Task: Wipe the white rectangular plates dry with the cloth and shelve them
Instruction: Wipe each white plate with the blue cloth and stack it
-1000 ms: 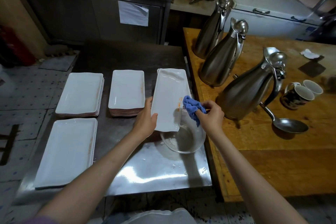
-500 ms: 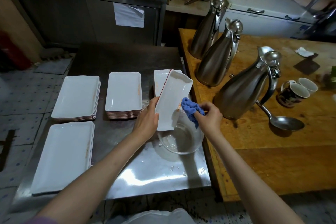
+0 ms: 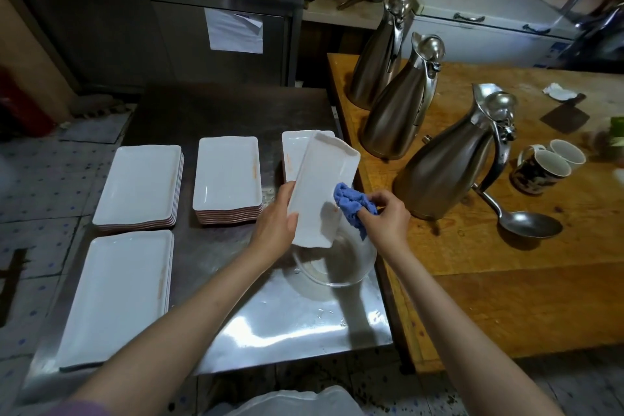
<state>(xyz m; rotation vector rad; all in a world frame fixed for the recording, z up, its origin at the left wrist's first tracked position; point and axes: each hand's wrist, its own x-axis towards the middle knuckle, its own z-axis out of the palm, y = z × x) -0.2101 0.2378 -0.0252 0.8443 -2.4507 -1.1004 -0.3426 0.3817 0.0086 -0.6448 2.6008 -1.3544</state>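
1. Above the glass bowl (image 3: pixel 332 262) on the steel desk (image 3: pixel 287 324), the left hand (image 3: pixel 275 224) grips a tilted white plate (image 3: pixel 320 192) by its long edge.
2. Right hand (image 3: pixel 388 218) clutches the blue cloth (image 3: pixel 353 204) against it.
3. Stiff, breakable, probably wet-slick: hold the rim.

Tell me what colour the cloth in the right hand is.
Blue; the cloth shows in the head view, bunched in the right hand.

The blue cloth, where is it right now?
In the head view, the blue cloth is bunched in the right hand, pressed to the right edge of the tilted white plate that the left hand holds above the glass bowl.
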